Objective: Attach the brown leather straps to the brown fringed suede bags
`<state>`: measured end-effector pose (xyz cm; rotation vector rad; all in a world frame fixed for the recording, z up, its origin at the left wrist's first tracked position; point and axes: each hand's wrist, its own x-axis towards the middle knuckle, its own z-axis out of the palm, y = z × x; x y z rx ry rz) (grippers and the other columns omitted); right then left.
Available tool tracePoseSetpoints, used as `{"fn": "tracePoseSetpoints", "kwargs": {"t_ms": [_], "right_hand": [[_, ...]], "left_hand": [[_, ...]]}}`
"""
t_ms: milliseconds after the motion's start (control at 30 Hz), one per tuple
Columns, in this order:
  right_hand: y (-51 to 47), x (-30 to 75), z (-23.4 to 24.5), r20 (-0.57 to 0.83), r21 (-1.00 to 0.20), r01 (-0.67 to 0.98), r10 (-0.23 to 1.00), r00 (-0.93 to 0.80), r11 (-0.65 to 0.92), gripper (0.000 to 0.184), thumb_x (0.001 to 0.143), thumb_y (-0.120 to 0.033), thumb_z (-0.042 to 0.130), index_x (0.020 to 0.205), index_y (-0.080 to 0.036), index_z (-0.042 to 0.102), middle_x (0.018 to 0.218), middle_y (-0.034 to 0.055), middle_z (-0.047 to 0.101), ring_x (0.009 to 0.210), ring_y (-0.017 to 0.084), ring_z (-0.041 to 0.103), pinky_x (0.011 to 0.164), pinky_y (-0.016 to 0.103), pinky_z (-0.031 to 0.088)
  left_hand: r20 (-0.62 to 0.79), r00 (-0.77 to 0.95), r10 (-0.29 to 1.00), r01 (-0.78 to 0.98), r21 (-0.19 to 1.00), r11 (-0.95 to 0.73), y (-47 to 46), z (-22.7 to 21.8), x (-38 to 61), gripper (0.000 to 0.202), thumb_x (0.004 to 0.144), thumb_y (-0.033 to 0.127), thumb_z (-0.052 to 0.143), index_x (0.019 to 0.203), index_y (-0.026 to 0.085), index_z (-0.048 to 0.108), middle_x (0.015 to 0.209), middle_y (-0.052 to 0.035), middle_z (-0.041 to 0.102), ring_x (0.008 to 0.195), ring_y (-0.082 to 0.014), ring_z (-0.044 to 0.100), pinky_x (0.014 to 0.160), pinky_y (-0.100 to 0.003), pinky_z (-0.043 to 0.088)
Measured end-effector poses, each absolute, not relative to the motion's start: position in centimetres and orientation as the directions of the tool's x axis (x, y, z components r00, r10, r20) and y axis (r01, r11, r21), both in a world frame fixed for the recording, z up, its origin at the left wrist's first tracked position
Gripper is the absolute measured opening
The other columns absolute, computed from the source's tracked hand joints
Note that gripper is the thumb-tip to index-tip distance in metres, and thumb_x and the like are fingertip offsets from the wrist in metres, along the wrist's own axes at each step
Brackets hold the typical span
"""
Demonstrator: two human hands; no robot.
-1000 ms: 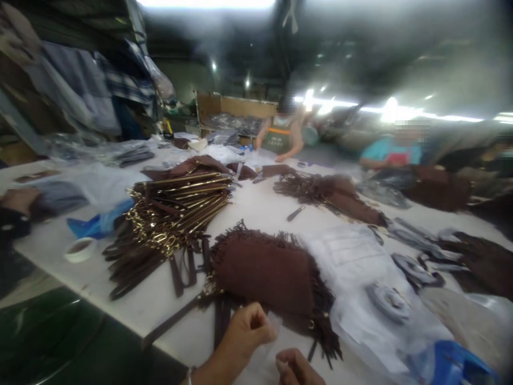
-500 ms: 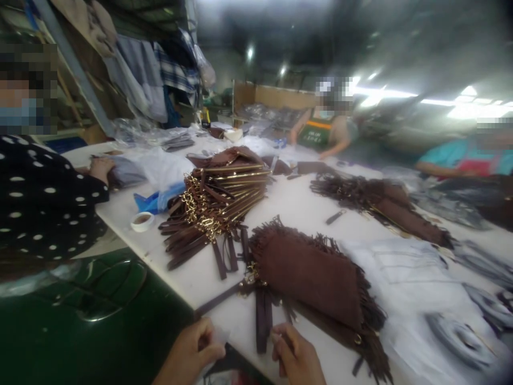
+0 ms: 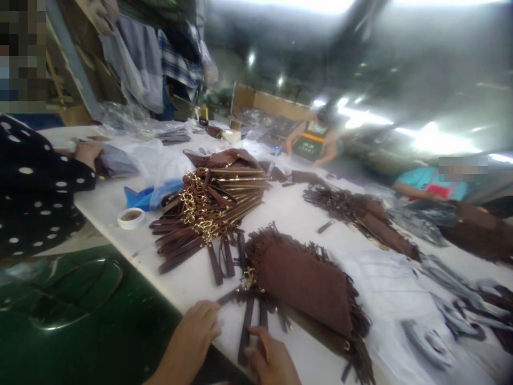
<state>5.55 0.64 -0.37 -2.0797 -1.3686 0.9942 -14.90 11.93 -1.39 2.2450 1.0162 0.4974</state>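
My left hand (image 3: 197, 327) is at the near table edge with its fingers curled down, next to the end of a brown strap; what lies under the fingers, if anything, is hidden. Just right of it my right hand (image 3: 273, 357) has thumb and index finger a little apart, beside a dangling brown wrist strap (image 3: 245, 331). Beyond my hands lies a stack of brown fringed pouches (image 3: 302, 278), with gold rings and clasps at its left corner. Farther off is a pile of brown zippered pouches (image 3: 228, 182) with gold zips, chain-like clasps and straps.
A tape roll (image 3: 131, 217) and a blue plastic piece (image 3: 138, 197) lie near the left edge. White plastic sheeting (image 3: 385, 289) and a grey ring-shaped roll (image 3: 428, 344) are at right. More fringed pouches (image 3: 374, 219) lie beyond. A co-worker in polka-dot sleeves (image 3: 44, 187) works at left; others sit across.
My view has turned and shifted slightly. My left hand has moved forward onto the table edge, turning its back upward. My right hand has shifted left, closer to the hanging straps.
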Motion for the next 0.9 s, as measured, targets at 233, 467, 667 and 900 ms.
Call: {"fn": "tracePoseSetpoints", "kwargs": {"t_ms": [233, 467, 667, 900], "right_hand": [[4.1, 7.4, -0.1, -0.248, -0.944, 0.050, 0.802, 0.543, -0.326, 0.043, 0.077, -0.048, 0.063, 0.106, -0.016, 0.060, 0.050, -0.0040, 0.057, 0.037, 0.010, 0.041, 0.039, 0.022, 0.028], [6.6, 6.0, -1.3, -0.457, -0.785, -0.614, 0.742, 0.491, -0.078, 0.041, 0.070, -0.054, 0.073, 0.079, -0.020, 0.052, 0.064, -0.0059, 0.053, 0.041, 0.003, 0.029, 0.040, 0.017, 0.028], [6.2, 6.6, -0.5, -0.490, -0.728, -0.685, 0.695, 0.526, 0.006, 0.037, 0.067, -0.044, 0.080, 0.070, -0.018, 0.053, 0.057, -0.0070, 0.046, 0.044, 0.004, 0.034, 0.041, 0.016, 0.030], [5.1, 7.9, 1.7, -0.459, -0.708, -0.702, 0.706, 0.539, 0.077, 0.032, 0.071, -0.039, 0.080, 0.074, -0.018, 0.055, 0.060, -0.0067, 0.048, 0.046, 0.004, 0.033, 0.042, 0.017, 0.031]], "left_hand": [[0.145, 0.658, 0.739, 0.558, 0.565, -0.608, 15.2, -3.2, -14.8, 0.017, 0.087, 0.015, 0.052, 0.098, 0.020, 0.063, 0.119, -0.0074, 0.064, 0.117, -0.0262, 0.052, 0.098, -0.045, 0.040], [0.148, 0.548, 0.823, 0.516, 0.715, -0.472, 15.9, 0.3, -13.9, 0.013, 0.089, 0.024, 0.051, 0.077, 0.020, 0.053, 0.120, -0.0078, 0.061, 0.118, -0.0246, 0.051, 0.101, -0.044, 0.038], [0.197, 0.675, 0.711, 0.321, 0.789, -0.524, 14.2, 3.2, -8.7, 0.009, 0.087, 0.017, 0.050, 0.079, 0.021, 0.051, 0.115, -0.0057, 0.060, 0.114, -0.0207, 0.050, 0.098, -0.035, 0.037], [0.048, 0.732, 0.680, 0.349, 0.831, -0.434, 12.8, 2.0, -5.3, 0.008, 0.078, 0.019, 0.056, 0.072, 0.019, 0.052, 0.078, 0.0001, 0.059, 0.078, -0.0175, 0.053, 0.068, -0.028, 0.035]]}}
